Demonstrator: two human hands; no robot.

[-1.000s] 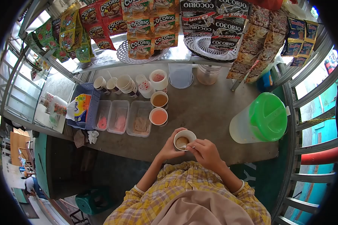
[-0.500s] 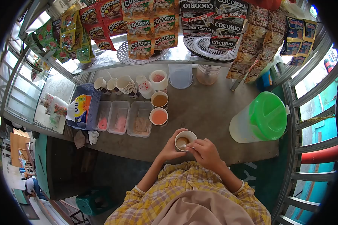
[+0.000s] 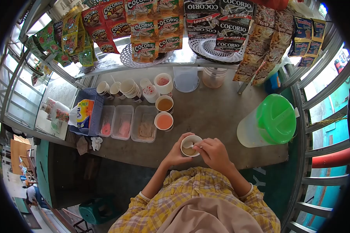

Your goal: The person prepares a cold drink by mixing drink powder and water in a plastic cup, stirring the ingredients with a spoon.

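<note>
A white paper cup (image 3: 184, 152) with light brown liquid inside is at the table's front edge, close before my body. My left hand (image 3: 176, 152) wraps round its left side. In my right hand (image 3: 212, 152) the fingers pinch a small white spoon (image 3: 189, 145), whose bowl dips into the cup. Beyond the cup stand two filled paper cups, one with an orange-pink drink (image 3: 164, 122) and one with a brown drink (image 3: 165, 103). Left of these are three clear plastic tubs, the nearest holding brown powder (image 3: 145, 129), the others pink powder (image 3: 124, 128).
A large jug with a green lid (image 3: 278, 118) stands on the right. Stacks of paper cups (image 3: 130, 90) line the back left, beside a blue basket (image 3: 98, 113). Drink sachets (image 3: 144, 33) hang overhead, with white woven baskets (image 3: 206, 51) behind. A person (image 3: 35, 196) is far left.
The spoon has moved within the cup, its white bowl now showing more toward the middle. My right hand has shifted slightly up. My left hand still holds the cup.
</note>
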